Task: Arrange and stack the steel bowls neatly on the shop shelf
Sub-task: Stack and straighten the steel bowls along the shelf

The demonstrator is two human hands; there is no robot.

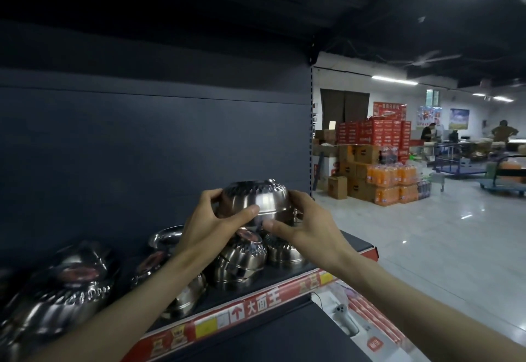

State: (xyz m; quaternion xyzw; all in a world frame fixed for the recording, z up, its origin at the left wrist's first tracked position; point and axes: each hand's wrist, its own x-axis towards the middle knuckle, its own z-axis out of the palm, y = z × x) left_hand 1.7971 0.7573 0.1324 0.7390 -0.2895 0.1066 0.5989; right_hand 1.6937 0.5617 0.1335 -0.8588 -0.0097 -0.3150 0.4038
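Stock, steel bowls, shelf run, listed left to right.

Far left: loose heap of bowls [65,290], mouth-down, tilted against one another, blurred at the frame edge. Not nested; count cannot be told.

Left of centre: second group [155,260], one bowl [166,237] leaning with its inside showing. The left forearm covers part of it. Also unsorted.

Centre: short stack [242,260], mouth-down, red label on the top base, standing near the front lip of the shelf [256,309].

Above that stack: one held bowl [256,200], clear of the others. Left hand [207,219] grips its left side, thumb across the front wall. Right hand [307,225] pinches the right side, thumb under the lower edge. Which way its mouth faces cannot be told.

Right of the stack: single bowl or low stack [284,251], upright on its rim, near the shelf end.

Progress, as judged: partly done. Right end looks ordered; the held bowl is not yet set down; both left groups remain to be nested and lined up.

Obstructions: the leaning bowls crowd the shelf floor to the left; the dark shelf above [199,5] limits stack height.

Below right: white handheld device [345,320] on the lower shelf.

Beyond the shelf end: cardboard boxes [337,186], red cartons [375,131], orange drink packs [390,182], trolleys [455,162], all well apart from the work.
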